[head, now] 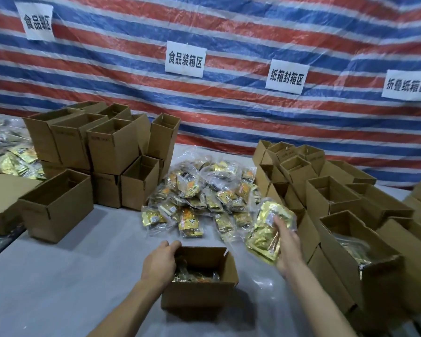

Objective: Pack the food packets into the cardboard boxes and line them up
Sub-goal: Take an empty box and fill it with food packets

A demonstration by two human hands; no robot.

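An open cardboard box stands on the grey table straight in front of me, with gold food packets lying in its bottom. My left hand grips the box's left wall at the rim. My right hand holds a bundle of gold packets in clear wrap, in the air to the right of the box. A heap of food packets in clear bags lies on the table just beyond the box.
Empty open boxes are stacked at the back left, with one lone box nearer. Open boxes, some holding packets, are lined up along the right. More packets lie far left. A striped tarp with paper signs hangs behind.
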